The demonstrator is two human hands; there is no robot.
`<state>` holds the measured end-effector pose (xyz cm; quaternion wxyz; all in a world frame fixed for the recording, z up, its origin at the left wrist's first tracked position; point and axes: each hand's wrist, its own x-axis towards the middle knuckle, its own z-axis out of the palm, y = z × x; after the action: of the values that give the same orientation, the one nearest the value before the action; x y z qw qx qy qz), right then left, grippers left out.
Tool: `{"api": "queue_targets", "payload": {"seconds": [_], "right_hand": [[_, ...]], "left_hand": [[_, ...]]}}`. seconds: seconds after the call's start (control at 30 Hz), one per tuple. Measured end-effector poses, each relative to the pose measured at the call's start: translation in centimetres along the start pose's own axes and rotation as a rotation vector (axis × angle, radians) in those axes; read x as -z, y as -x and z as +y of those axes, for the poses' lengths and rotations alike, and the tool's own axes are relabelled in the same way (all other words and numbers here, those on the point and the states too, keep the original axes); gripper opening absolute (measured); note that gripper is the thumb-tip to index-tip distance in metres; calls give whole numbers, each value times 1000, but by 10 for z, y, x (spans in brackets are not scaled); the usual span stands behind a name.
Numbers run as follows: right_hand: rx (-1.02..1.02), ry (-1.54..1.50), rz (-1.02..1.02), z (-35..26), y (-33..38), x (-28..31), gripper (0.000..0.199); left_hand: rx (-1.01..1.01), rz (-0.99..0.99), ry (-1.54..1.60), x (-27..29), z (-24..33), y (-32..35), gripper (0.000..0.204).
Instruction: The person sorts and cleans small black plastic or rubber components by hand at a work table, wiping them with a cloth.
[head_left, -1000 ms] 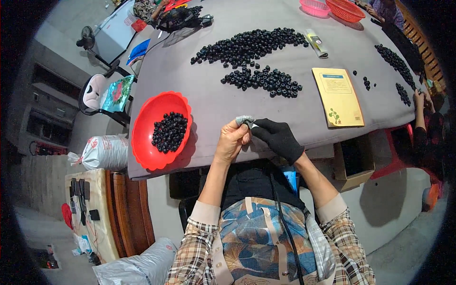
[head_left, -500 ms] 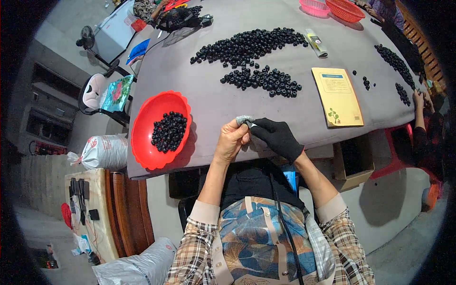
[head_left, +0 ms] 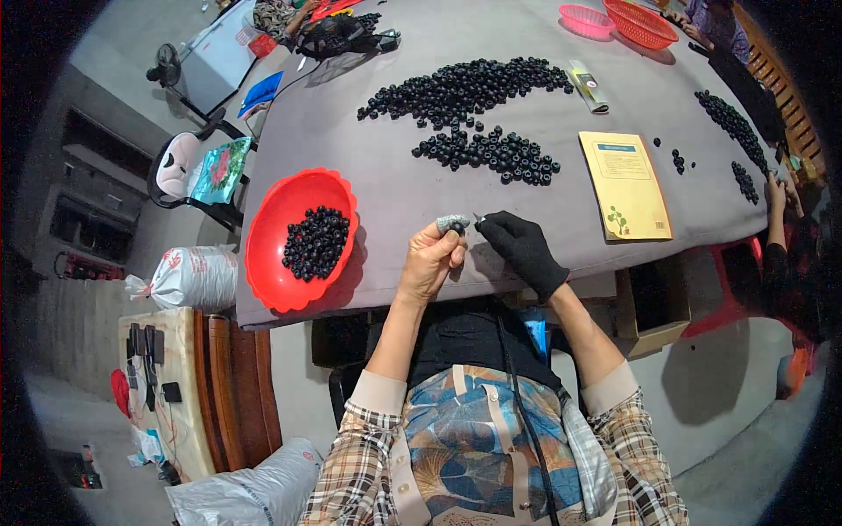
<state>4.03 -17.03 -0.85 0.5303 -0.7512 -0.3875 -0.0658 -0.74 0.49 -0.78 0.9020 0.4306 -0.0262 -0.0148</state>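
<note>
Between thumb and index finger, my left hand (head_left: 429,261) pinches a small round black part (head_left: 457,228). It is bare except for a grey knitted cover (head_left: 451,221) on the index finger. My right hand (head_left: 526,252), in a black glove, is closed on a small knife whose short pointed blade (head_left: 477,217) shows at the fingertips, just apart from the black part. The knife's handle is hidden in the glove. To the left, a red scalloped bowl (head_left: 262,254) holds many of the same black parts. Beyond my hands lie a smaller heap (head_left: 491,155) and a larger heap (head_left: 465,90), several with visible holes.
A yellow booklet (head_left: 624,188) lies to the right, with a clear-and-green packet (head_left: 588,88) beyond it. Pink (head_left: 586,22) and red (head_left: 638,22) baskets stand at the far right. Another person's hand (head_left: 777,195) works at the right edge, beside more black parts (head_left: 732,123).
My right hand has drawn back slightly to the right from the left, so the blade tip and the black part now show. The left hand has stayed about where it was.
</note>
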Motion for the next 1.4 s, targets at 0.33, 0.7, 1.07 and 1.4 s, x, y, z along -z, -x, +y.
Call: {"api": "queue_targets", "payload": {"seconds": [0.33, 0.7, 1.07, 1.4], "right_hand": [[-142, -26, -109, -29, -5, 1, 19], [-315, -101, -50, -33, -6, 2, 22], [-416, -293, 179, -25, -5, 3, 18], [-430, -397, 301, -29, -4, 8, 20]], "left_hand": [[14, 62, -243, -5, 0, 3, 15], [-335, 568, -868, -26, 92, 54, 14], [-564, 550, -1309, -19, 103, 28, 28], [-364, -25, -1310, -42, 2, -64, 21]]}}
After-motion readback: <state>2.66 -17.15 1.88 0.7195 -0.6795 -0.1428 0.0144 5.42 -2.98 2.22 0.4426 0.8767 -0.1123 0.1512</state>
